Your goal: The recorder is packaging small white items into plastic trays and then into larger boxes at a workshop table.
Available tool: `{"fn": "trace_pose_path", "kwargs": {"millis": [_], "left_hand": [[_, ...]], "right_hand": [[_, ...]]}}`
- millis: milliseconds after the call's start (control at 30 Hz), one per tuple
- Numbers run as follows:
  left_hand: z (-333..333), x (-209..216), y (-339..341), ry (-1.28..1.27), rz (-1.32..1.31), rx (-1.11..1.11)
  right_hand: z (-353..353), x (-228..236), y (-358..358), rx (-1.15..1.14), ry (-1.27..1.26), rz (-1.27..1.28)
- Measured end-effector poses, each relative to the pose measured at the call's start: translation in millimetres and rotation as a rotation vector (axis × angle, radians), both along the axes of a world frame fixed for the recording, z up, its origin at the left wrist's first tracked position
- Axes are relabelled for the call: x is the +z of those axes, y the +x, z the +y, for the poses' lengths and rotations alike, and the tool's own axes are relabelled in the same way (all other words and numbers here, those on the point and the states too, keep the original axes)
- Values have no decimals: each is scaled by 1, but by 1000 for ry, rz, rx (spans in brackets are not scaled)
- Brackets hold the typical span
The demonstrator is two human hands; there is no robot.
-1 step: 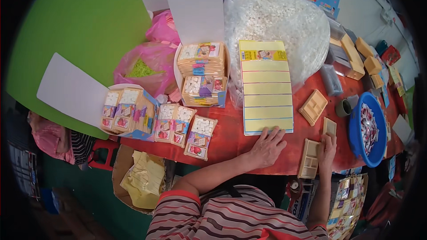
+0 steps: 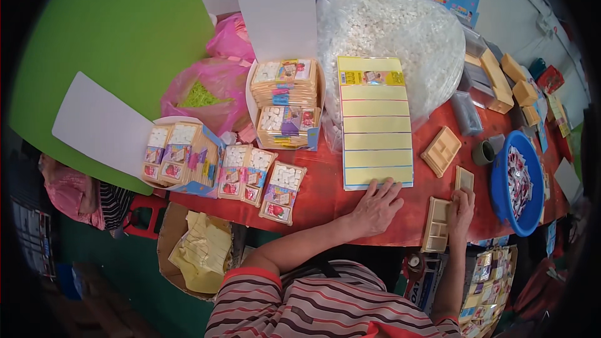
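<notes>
My left hand [image 2: 377, 209] lies palm down, fingers stretched out, across the near edge of a long yellow card sheet [image 2: 377, 141] with crosswise bands and a printed header. My right hand [image 2: 461, 216] is closed on the near end of a small beige plastic tray [image 2: 464, 179]; its fingers hide part of it. Just left of that hand, a beige compartment tray [image 2: 437, 219] rests at the table's front edge. Farther back, more beige compartment trays [image 2: 441, 151] lie in a small stack. Filled trays [image 2: 283, 192] with white pieces and printed cards lie left of my left arm.
Behind the sheet bulges a clear bag of small white pieces [image 2: 388, 25]. Open boxes of filled trays [image 2: 285, 97] stand left, near a pink bag [image 2: 210, 81] with green shreds. On the right are a dark cup [image 2: 483, 152] and a blue basin [image 2: 499, 194] of small packets.
</notes>
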State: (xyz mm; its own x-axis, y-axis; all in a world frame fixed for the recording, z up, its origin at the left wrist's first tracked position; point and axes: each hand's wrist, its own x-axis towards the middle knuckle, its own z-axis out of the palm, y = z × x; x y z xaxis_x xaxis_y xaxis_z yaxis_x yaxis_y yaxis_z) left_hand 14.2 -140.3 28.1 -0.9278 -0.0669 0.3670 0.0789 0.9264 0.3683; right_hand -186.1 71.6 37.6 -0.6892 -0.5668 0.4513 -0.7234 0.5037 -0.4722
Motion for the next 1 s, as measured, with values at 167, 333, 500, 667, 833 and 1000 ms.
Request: {"fn": "trace_pose_path", "kwargs": {"millis": [167, 333, 500, 667, 833, 1000], "left_hand": [[5, 8, 9, 30, 36, -18], [12, 11, 24, 91, 52, -6], [10, 24, 51, 147, 53, 73], [-11, 30, 97, 106, 95, 264], [-32, 20, 122, -15, -7, 424], [-31, 26, 122, 44, -27, 401]], "right_hand": [[6, -12, -3, -52, -19, 72], [-11, -2, 2, -115, -5, 50], [-22, 5, 15, -174, 33, 169], [-35, 18, 16, -8, 96, 244], [-57, 25, 8, 69, 106, 223], [-81, 43, 17, 193, 46, 149]]}}
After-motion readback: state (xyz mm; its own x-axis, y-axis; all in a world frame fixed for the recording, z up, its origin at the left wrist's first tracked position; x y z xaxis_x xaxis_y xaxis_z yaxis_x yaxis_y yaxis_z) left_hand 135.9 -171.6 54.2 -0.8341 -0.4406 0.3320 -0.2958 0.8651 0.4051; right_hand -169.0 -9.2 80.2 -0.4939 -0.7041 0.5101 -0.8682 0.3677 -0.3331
